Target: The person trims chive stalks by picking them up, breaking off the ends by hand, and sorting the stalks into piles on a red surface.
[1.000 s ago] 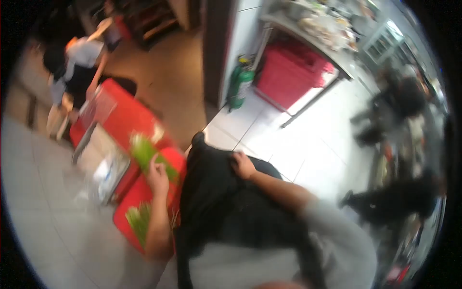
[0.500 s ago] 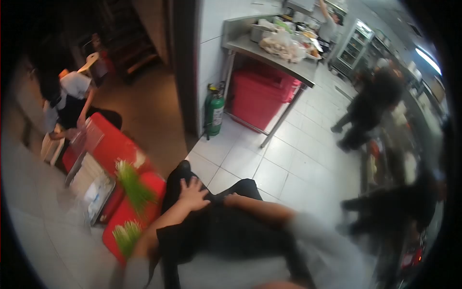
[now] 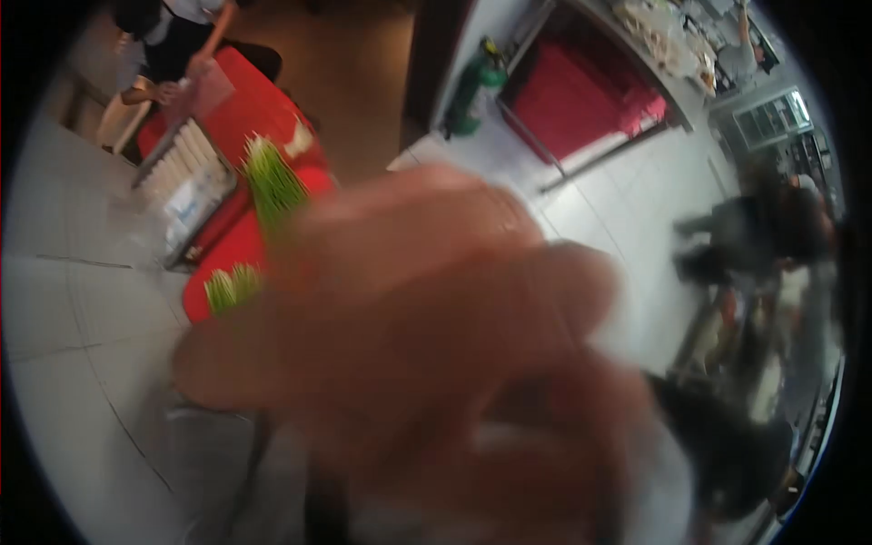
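Close to the camera, my hands overlap in one large blurred mass that fills the middle of the view. My left hand (image 3: 363, 336) shows as the broad part at the left and centre. My right hand (image 3: 572, 300) lies on the right side of it. I cannot tell what, if anything, they hold. Just beyond them on the left are a bunch of green stalks with pale ends (image 3: 272, 182) and a second green bunch (image 3: 232, 287), both on a red surface (image 3: 313, 168). My lap is mostly hidden behind the hands.
Left, a tray (image 3: 229, 177) holds pale long pieces and plastic wrap. A seated person (image 3: 177, 45) handles a clear bag by the red surface. Ahead stand a green extinguisher (image 3: 477, 91) and a red bin (image 3: 581, 100) under a metal table. Dark-clothed people (image 3: 754, 236) are at the right.
My hands have risen from my lap to right before the camera, covering the middle. The view has tilted downward, so the surroundings sit higher in it.
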